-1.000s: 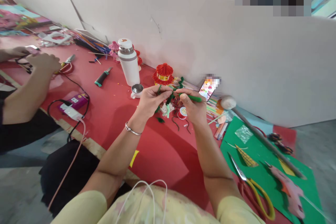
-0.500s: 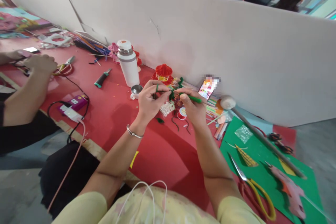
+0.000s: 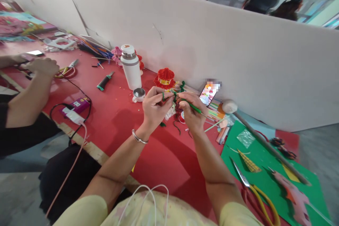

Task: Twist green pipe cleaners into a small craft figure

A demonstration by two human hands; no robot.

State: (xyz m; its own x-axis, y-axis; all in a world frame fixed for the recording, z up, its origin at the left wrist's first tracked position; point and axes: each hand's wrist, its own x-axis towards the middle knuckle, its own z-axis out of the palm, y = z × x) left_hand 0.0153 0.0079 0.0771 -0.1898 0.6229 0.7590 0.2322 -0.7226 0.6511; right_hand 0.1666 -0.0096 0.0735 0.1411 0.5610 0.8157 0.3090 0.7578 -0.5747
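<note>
My left hand (image 3: 156, 108) pinches a small piece of green yarn work (image 3: 175, 96), with a strand of the yarn looped round a finger. In my right hand (image 3: 195, 119) is a crochet hook with a green handle (image 3: 195, 108), its tip at the yarn between both hands' fingertips. The stitches are too small to make out. Below the fingers lie a clear pack of white beads (image 3: 170, 113) and a red-rimmed spool (image 3: 181, 118), both partly covered by my hands. A dark green scrap (image 3: 162, 124) rests on the red table (image 3: 164, 162).
A white thermos (image 3: 131, 70), a metal cup (image 3: 138, 94) and a red ornament (image 3: 165, 77) stand behind my hands. A lit phone (image 3: 209, 93) leans at the back. Scissors (image 3: 247, 183) and a pink glue gun (image 3: 292, 197) lie right. At left are another person's hands (image 3: 43, 66).
The crochet hook now slants more steeply, its handle end lower. My right hand has turned slightly and come a little nearer my left. The whole view has shifted slightly.
</note>
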